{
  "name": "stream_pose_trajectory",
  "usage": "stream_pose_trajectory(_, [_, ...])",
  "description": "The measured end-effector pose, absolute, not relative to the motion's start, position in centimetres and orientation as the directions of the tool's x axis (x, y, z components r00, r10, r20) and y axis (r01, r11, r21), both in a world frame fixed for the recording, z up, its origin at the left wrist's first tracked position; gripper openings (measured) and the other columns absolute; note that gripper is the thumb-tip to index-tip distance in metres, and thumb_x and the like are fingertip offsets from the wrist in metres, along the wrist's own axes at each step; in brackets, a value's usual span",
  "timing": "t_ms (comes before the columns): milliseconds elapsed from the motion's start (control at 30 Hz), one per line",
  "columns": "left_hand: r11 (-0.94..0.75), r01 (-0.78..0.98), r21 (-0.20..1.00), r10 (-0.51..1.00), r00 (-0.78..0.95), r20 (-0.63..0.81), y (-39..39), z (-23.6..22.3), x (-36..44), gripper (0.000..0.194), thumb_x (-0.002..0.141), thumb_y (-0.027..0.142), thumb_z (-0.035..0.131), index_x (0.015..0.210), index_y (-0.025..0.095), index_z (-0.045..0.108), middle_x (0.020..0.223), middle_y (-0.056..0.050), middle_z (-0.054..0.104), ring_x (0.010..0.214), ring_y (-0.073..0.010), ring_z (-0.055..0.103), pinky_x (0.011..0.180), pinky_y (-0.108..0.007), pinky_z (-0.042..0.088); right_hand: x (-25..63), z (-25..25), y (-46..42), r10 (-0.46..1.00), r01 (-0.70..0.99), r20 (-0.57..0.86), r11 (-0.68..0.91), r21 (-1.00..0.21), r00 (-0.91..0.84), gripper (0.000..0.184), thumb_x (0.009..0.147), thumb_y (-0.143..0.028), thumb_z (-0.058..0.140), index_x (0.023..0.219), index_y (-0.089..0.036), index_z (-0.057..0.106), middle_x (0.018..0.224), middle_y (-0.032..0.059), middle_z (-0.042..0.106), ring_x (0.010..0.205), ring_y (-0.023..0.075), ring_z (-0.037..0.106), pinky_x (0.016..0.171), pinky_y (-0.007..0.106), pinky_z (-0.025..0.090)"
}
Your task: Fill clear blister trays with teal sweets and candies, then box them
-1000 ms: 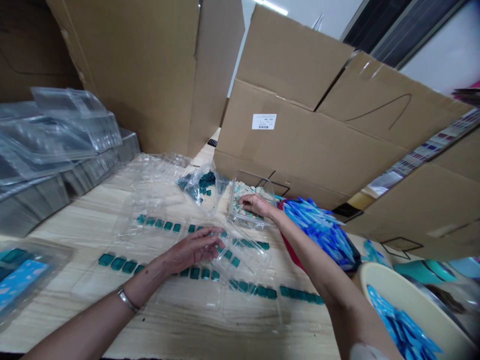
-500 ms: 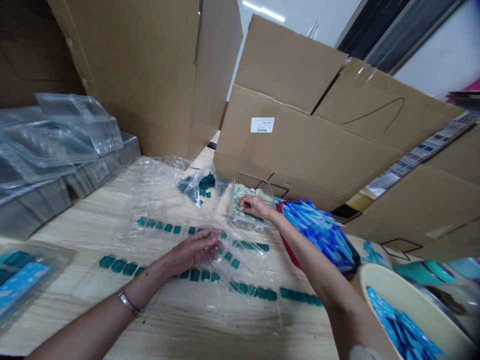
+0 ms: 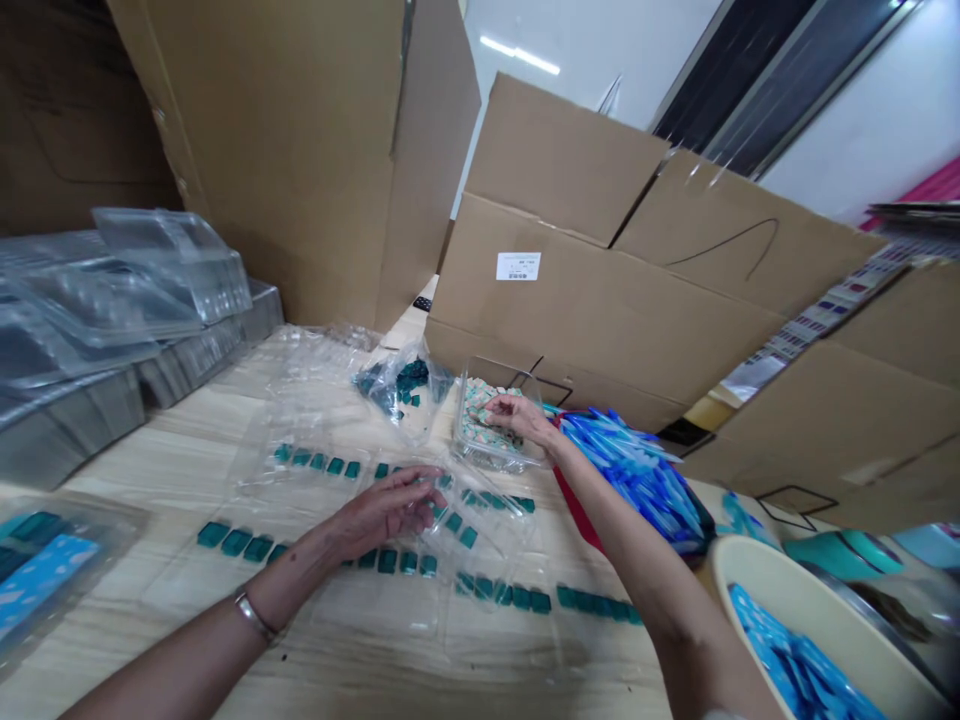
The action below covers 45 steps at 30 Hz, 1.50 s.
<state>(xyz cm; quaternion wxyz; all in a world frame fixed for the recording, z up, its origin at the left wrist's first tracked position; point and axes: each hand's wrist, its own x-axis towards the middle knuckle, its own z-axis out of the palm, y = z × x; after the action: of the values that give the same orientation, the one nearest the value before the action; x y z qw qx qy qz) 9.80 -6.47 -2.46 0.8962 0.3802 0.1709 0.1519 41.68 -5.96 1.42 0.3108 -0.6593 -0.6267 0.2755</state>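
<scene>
My right hand (image 3: 519, 415) reaches into a clear plastic box (image 3: 499, 460) at the back of the table. Its fingers are pinched over small pale and mint pieces (image 3: 478, 400); whatever sits between the fingertips is too small to name. Nearer me, my left hand (image 3: 394, 510) hovers with loosely curved fingers apart, over clear plastic trays. One tray (image 3: 495, 545) lies askew on others beside its fingertips. Dark teal squares (image 3: 386, 561) stand in rows in these trays, partly covered by my left hand and forearm.
A clear bag of teal pieces (image 3: 411, 378) lies behind my left hand. Right of the box is a red container of blue pointed pieces (image 3: 637, 470), then a cream tub (image 3: 724, 570) with blue packets. Stacked clear trays (image 3: 127, 300) stand left. Cardboard boxes (image 3: 600, 310) wall the back.
My right hand has shifted slightly within the box, its fingers lifting a little from the small pieces. My left hand stays nearly in place. The whole view has tilted slightly.
</scene>
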Motion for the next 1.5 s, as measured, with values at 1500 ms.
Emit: stream_pose_trajectory(1500, [0.708,-0.371,0.6,0.513,0.855,-0.077,-8.9,-1.1,10.4,0.027,0.084,0.033,0.056,0.11,0.025,0.053,0.1,-0.003,0.055,0.078,-0.0126,0.058,0.075,-0.042,0.053,23.7,4.6,-16.2,0.983,0.696,0.078,-0.059,-0.716,0.164,0.014,0.075,-0.022,0.062,0.086,-0.016,0.067,0.062,-0.0019,0.058,0.056,0.0106,0.05,0.053,0.022,0.038])
